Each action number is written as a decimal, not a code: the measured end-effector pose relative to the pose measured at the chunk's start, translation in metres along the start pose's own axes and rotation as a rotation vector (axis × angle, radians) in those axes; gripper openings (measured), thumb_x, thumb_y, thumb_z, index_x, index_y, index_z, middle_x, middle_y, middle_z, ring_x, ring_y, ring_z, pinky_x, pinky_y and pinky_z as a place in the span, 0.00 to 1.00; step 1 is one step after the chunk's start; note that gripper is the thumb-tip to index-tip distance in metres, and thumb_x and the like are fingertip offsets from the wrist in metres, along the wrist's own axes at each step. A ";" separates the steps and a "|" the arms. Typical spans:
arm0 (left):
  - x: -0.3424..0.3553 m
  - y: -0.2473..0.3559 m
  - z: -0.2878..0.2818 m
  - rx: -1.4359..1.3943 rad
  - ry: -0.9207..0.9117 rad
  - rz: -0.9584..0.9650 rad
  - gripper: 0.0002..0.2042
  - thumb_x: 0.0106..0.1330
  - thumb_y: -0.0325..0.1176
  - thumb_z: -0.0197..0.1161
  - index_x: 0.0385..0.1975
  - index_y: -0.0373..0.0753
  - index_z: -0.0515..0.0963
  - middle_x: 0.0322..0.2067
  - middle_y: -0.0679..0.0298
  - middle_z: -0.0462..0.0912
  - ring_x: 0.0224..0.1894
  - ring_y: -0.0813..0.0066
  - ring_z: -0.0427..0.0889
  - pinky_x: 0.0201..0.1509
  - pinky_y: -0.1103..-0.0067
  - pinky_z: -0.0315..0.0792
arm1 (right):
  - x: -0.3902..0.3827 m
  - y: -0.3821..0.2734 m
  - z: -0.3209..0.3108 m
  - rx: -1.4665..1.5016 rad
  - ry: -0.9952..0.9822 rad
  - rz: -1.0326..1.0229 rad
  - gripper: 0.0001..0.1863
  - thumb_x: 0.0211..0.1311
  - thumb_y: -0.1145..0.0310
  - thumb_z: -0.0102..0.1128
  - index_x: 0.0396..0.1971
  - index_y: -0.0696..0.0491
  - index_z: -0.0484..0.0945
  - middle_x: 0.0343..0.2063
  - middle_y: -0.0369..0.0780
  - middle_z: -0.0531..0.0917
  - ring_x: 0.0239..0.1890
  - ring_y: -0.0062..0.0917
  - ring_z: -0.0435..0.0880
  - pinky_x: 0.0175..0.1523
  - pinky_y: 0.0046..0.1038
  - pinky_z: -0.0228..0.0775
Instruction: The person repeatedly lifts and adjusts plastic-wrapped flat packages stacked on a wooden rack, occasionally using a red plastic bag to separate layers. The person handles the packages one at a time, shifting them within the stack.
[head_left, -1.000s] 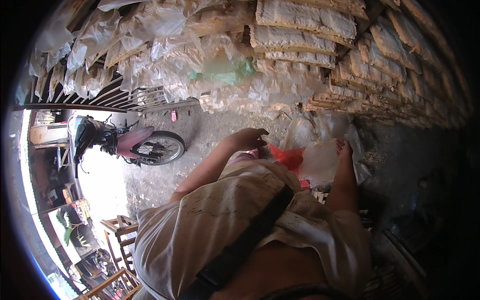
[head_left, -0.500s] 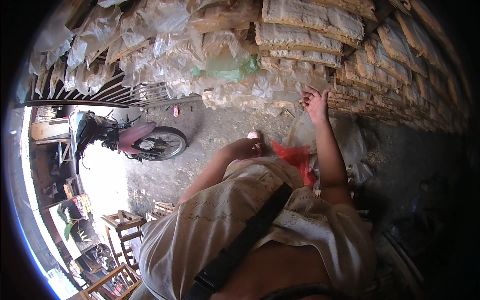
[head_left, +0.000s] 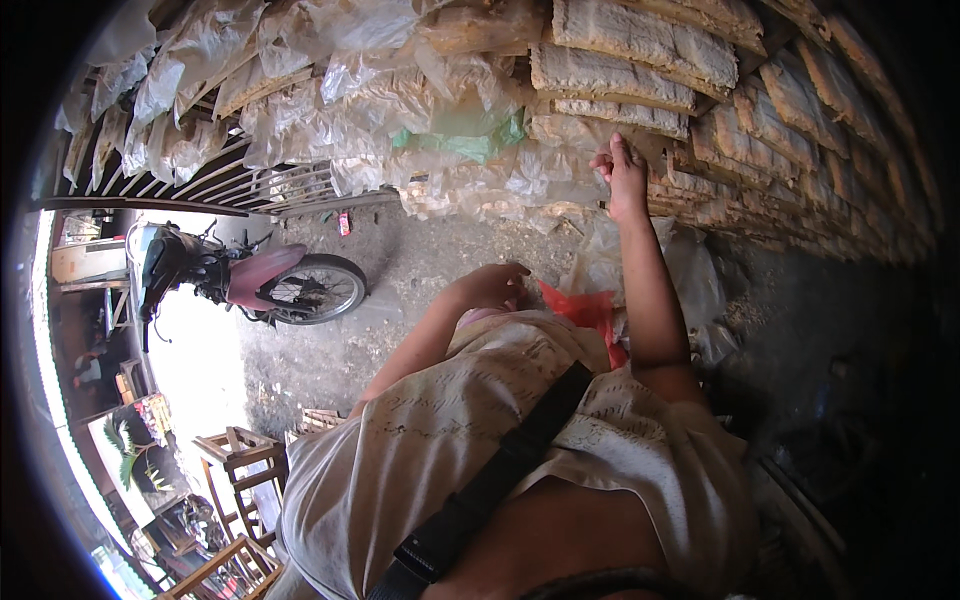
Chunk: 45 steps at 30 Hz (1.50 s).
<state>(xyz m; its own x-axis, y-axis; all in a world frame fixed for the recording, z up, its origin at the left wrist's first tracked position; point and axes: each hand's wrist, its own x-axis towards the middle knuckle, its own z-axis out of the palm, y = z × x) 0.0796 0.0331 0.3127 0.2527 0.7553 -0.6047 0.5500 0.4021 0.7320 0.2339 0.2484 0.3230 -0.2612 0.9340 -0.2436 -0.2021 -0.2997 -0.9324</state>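
Note:
My right hand is raised at the front of the racks, its index finger stretched up and its other fingers partly bent. It is nearest to the lower white-coated slabs and the edge of the clear plastic sheets. I see nothing held in it, and whether the fingertips touch a slab cannot be made out. My left hand hovers low in front of my shirt, fingers loosely extended and apart, with nothing visible in it. Beside it is a red plastic bag. A green plastic sheet hangs among the clear ones.
More slabs are stacked in tilted rows at the right. Crumpled clear plastic lies on the floor below the racks. A motorcycle is parked at the left, with wooden stools nearer me. A slatted rail runs behind it.
My right hand has moved up toward the slabs and its spread fingers have partly folded. The left hand has risen slightly, its fingers straighter. The view has shifted a little.

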 end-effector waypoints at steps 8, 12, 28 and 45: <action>0.027 0.011 -0.024 -0.517 0.218 0.129 0.20 0.63 0.37 0.48 0.53 0.35 0.63 0.42 0.58 0.77 0.45 0.71 0.74 0.49 0.76 0.67 | -0.006 -0.015 0.010 0.040 0.038 -0.107 0.16 0.61 0.57 0.49 0.21 0.54 0.71 0.14 0.33 0.73 0.16 0.14 0.69 0.21 0.15 0.53; 0.068 0.037 -0.034 -0.730 0.121 0.111 0.21 0.65 0.38 0.45 0.54 0.33 0.60 0.46 0.53 0.74 0.48 0.66 0.73 0.51 0.74 0.66 | -0.005 -0.006 -0.010 0.103 0.065 -0.138 0.16 0.60 0.57 0.50 0.19 0.53 0.70 0.13 0.32 0.71 0.15 0.13 0.67 0.19 0.15 0.51; 0.213 0.051 -0.033 -1.080 0.678 0.399 0.15 0.52 0.26 0.60 0.40 0.32 0.71 0.37 0.58 0.76 0.39 0.72 0.76 0.42 0.77 0.70 | -0.033 0.002 -0.054 0.273 0.145 -0.042 0.14 0.58 0.59 0.54 0.19 0.52 0.69 0.14 0.33 0.70 0.14 0.15 0.66 0.18 0.17 0.52; 0.269 0.002 -0.020 -1.590 0.493 0.551 0.08 0.59 0.33 0.54 0.32 0.37 0.74 0.26 0.67 0.74 0.27 0.76 0.73 0.28 0.80 0.70 | -0.142 -0.060 -0.136 -0.311 -0.212 0.323 0.11 0.55 0.61 0.54 0.26 0.55 0.72 0.13 0.32 0.69 0.13 0.15 0.66 0.19 0.18 0.58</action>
<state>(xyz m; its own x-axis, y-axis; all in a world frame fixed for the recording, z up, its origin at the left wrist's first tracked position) 0.1325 0.2479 0.1579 -0.2840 0.9172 -0.2794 -0.8294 -0.0888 0.5515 0.4119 0.1600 0.3774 -0.4566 0.7334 -0.5037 0.2035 -0.4650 -0.8616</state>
